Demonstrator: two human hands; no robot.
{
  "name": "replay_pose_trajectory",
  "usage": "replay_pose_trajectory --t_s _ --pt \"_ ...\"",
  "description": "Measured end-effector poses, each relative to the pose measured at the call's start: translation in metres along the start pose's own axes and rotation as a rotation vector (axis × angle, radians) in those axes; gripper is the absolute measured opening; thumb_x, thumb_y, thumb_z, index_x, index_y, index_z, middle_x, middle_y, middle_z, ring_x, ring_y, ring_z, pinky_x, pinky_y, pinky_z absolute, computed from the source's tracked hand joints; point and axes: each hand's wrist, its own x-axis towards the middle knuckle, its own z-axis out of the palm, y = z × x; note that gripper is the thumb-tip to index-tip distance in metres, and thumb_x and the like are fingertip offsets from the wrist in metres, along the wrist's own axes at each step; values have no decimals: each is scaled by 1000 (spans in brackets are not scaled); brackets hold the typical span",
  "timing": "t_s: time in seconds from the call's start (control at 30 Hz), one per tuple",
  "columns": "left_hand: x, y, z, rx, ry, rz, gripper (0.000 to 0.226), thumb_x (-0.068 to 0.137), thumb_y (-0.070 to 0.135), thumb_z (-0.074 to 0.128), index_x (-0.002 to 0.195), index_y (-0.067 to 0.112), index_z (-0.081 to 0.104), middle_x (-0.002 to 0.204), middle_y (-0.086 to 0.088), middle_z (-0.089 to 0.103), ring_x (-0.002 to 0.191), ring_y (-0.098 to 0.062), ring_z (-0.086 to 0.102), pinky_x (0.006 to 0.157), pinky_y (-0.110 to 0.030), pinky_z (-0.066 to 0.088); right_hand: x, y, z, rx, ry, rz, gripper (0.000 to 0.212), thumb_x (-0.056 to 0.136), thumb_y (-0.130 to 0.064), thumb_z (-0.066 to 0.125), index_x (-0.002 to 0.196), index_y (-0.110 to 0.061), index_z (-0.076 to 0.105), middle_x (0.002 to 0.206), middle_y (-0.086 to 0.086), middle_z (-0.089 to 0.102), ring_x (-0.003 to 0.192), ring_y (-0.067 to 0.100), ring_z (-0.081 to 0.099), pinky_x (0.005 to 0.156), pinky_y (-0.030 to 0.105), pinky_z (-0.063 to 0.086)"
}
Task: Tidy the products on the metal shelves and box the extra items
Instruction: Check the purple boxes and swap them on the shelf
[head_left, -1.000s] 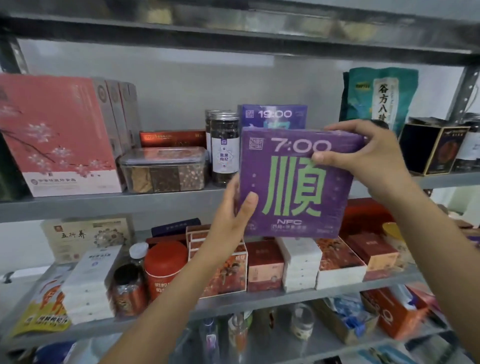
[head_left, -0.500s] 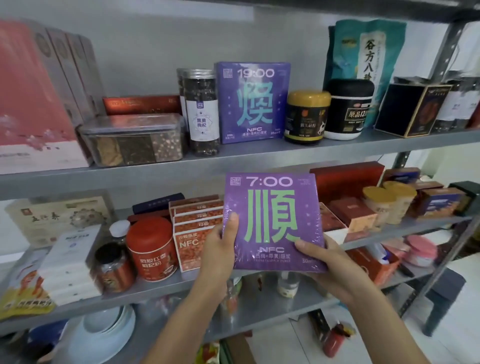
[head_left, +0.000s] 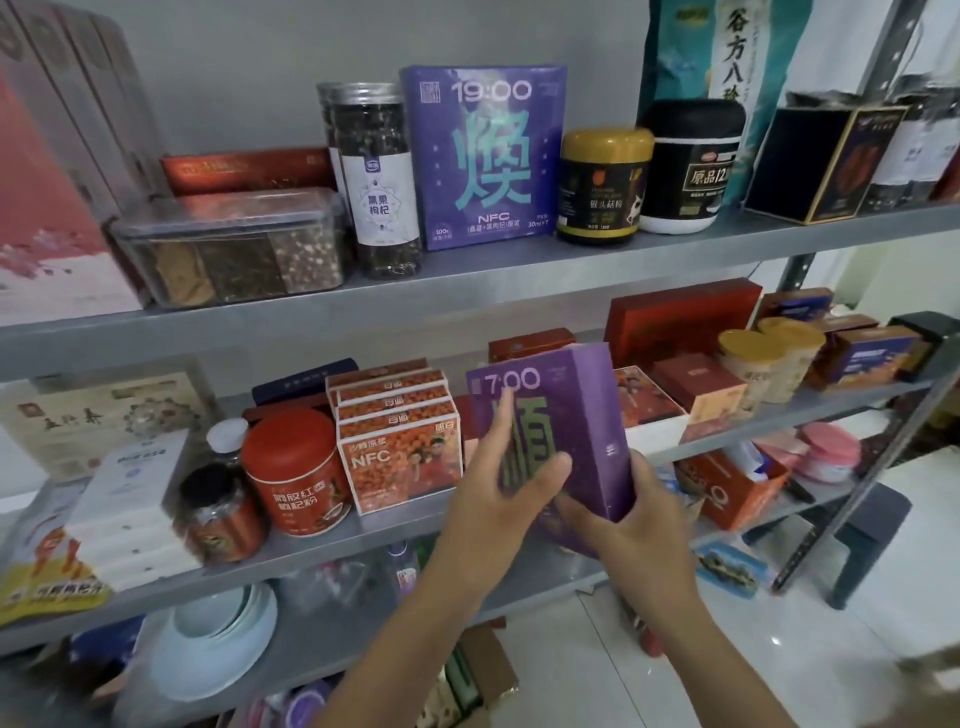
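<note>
My right hand (head_left: 639, 519) has its grip closed round the lower corner of the purple 7:00 box (head_left: 571, 410) at frame centre, my left hand (head_left: 498, 499) lying flat on its face; so cornered, it could twist loose against the orange NFC boxes (head_left: 400, 452).

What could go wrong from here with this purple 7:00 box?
1. The purple 7:00 box is held off the middle shelf, gripped low by the right hand, with the left hand only flat on its front: it may slip.
2. Pushed in, it may knock the orange NFC boxes beside it.
</note>
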Motion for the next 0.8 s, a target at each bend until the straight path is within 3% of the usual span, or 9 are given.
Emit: replay_pose_trajectory --t_s 0.1,0.2,0.37,0.47,0.53,0.6,0.63,0.7,0.8 --pt "4 12 4 -120 -21 -50 99 72 55 66 153 41 13 134 15 57 123 -10 56 103 -40 49 -15 -4 18 -244 65 -103 62 76 -28 81 130 -31 49 88 -23 63 73 -8 60 61 4 43" --pt "6 18 9 -88 67 -126 102 63 60 65 152 34 21 138 10 53 124 -17 55 99 -38 52 -23 -8 28 -323 68 -132 75 77 -24 81 141 -27 43 111 -8 69 89 6 63 72 10 45" --pt "10 7 10 -345 257 -306 79 62 44 77 133 27 49 120 2 66 109 -21 64 92 -41 55 -36 -12 33 -573 -9 -305 96 59 -18 93 141 -3 45 133 15 59 118 33 60 91 45 55" --pt "14 -6 1 -388 303 -327 39 80 25 76 114 28 60 94 7 75 84 -11 72 64 -24 57 -43 -7 26 -322 -308 -219 91 81 -57 66 150 -34 11 158 -14 22 144 12 28 112 37 38" --pt "14 -8 -9 -387 286 -354 27 86 24 69 111 26 61 90 4 76 78 -12 73 56 -23 56 -38 3 14 -93 -389 -144 80 77 -79 47 146 -54 14 153 -34 15 142 -4 22 111 26 36" --pt "14 -11 -20 -396 211 -359 41 79 31 72 117 22 60 96 -2 76 83 -18 74 63 -30 58 -28 13 -2 31 -295 -16 71 78 -77 48 141 -61 21 151 -33 21 136 -9 27 106 21 36" --pt "13 -11 -25 -378 164 -358 52 71 37 74 118 22 59 97 -3 76 86 -20 74 67 -34 58 -21 17 -11 65 -267 74 72 77 -71 54 140 -60 21 150 -29 25 132 -11 32 103 21 37" --pt "12 -12 -31 -355 78 -342 59 64 43 81 115 22 60 97 -4 76 86 -22 74 69 -35 59 -7 23 -31 271 -338 302 85 65 -63 73 137 -51 29 135 -19 52 112 -9 56 85 16 51" --pt "12 -16 -28 -383 13 -341 60 55 50 78 105 20 66 95 -6 76 82 -22 74 65 -32 59 0 38 -53 641 -565 545 105 37 -49 96 125 -18 50 108 8 73 94 23 72 67 26 58"
